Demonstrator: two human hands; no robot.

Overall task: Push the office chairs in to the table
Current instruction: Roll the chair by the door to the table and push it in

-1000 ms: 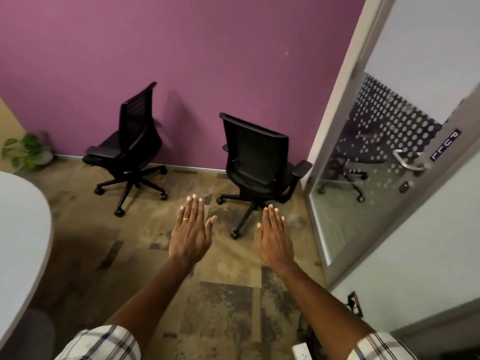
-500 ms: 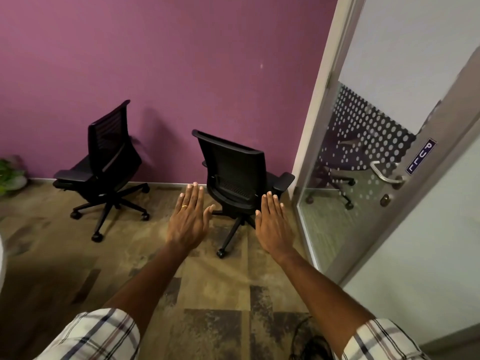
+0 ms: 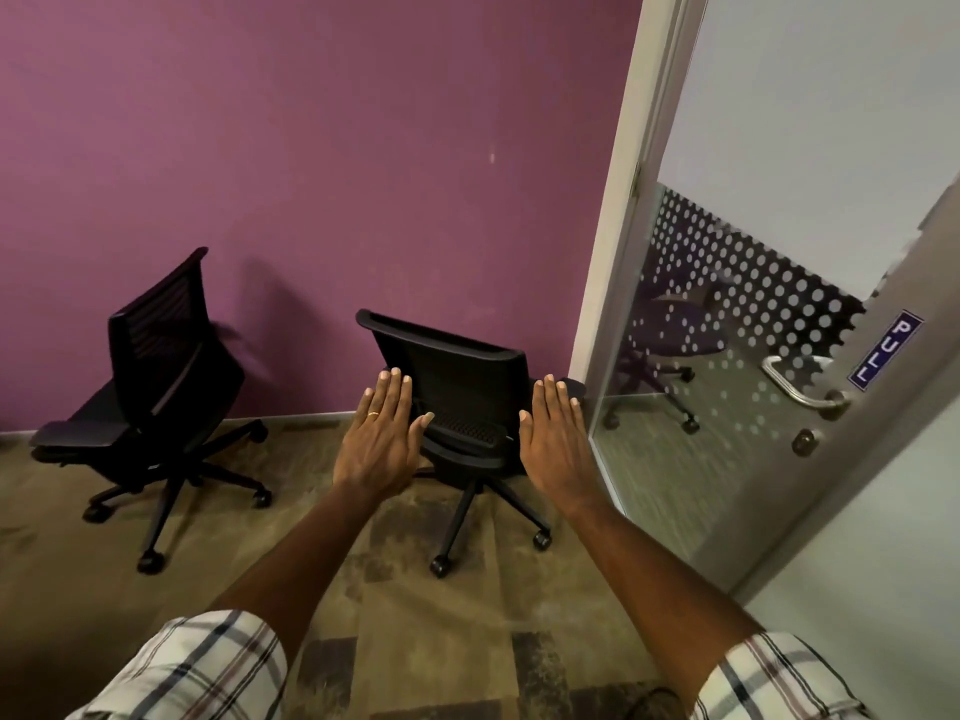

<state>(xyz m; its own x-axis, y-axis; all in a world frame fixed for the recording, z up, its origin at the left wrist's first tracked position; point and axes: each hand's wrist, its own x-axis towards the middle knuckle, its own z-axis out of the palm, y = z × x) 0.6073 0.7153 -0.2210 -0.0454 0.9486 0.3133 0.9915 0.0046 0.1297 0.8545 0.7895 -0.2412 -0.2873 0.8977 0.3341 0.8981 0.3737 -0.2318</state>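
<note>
Both our hands reach out in front of us, flat, palms down, holding nothing. Our left hand point(image 3: 378, 443) has its fingers spread a little and wears a ring. Our right hand point(image 3: 557, 440) has its fingers close together. We see bare carpet point(image 3: 311, 543) under our arms, with room to roll. A purple wall point(image 3: 322, 163) stands behind, and a glass door point(image 3: 737, 387) stands at the right. One black chair point(image 3: 457, 407) sits between our hands, back toward us; we cannot tell if we touch it. Another chair point(image 3: 150, 387) sits well to the left.
</note>
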